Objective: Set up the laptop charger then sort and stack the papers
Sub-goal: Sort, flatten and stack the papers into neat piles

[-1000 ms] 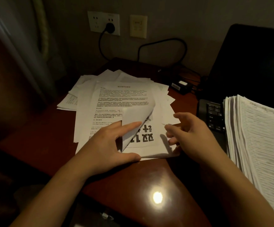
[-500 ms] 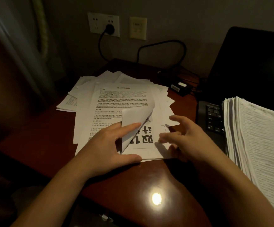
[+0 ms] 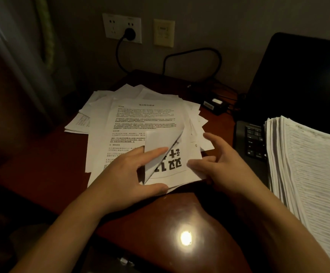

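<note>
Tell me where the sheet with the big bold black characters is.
Head view, centre: the bold-character sheet lies under the folded-back corner of the top printed page, between the left hand and the right hand, near the front edge of the desk.

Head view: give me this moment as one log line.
left hand presses top sheet corner folded back | right hand at bold-print sheet edge, grip unclear | paper stack untouched
</note>
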Action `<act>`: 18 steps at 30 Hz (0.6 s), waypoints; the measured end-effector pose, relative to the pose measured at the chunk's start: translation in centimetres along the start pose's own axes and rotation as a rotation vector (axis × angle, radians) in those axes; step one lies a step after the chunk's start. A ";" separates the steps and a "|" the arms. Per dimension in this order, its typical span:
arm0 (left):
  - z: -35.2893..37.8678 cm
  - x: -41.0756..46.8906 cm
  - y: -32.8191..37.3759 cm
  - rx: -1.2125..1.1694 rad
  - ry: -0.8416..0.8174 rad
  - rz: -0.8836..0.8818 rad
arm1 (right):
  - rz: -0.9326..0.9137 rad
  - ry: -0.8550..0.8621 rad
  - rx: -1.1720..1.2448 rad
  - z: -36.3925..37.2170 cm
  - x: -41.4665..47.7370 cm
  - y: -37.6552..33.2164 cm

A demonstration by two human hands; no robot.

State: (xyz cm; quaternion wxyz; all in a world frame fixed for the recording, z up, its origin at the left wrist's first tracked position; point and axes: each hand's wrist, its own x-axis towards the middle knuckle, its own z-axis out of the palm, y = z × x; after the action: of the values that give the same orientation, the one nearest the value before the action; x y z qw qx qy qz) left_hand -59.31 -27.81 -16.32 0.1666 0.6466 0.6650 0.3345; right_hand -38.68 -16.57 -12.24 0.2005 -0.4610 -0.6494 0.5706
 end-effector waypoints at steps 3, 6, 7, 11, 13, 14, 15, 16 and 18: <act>0.0 -0.1 0.0 -0.019 0.012 0.010 | -0.048 -0.005 -0.020 -0.3 -0.1 -0.2; 0.0 -0.1 -0.1 -0.039 0.012 0.020 | -0.070 -0.036 -0.007 -0.4 -0.2 -0.4; 0.0 0.0 0.0 -0.040 0.010 0.023 | -0.078 -0.034 0.003 -0.3 -0.2 -0.4; 0.1 0.1 0.1 -0.010 0.015 0.046 | -0.130 0.045 0.007 0.5 0.0 0.0; 0.0 0.1 0.1 -0.014 0.020 0.039 | -0.143 0.077 0.031 1.2 0.0 0.2; 0.0 0.2 0.0 -0.026 0.024 0.034 | -0.140 0.090 0.043 1.3 0.1 0.3; 0.0 0.2 0.0 -0.043 0.034 0.030 | -0.132 0.095 0.051 1.3 0.1 0.3; 0.0 0.2 -0.1 -0.067 0.048 0.022 | -0.119 0.091 0.044 1.2 0.1 0.2; -0.1 0.2 0.0 -0.131 0.068 -0.003 | -0.092 0.086 -0.020 0.6 0.1 0.0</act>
State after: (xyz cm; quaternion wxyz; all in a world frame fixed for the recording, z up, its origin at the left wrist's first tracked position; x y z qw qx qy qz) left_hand -59.47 -27.63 -16.20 0.1865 0.6214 0.6480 0.3990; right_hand -39.18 -16.86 -12.47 0.2497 -0.4567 -0.6665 0.5338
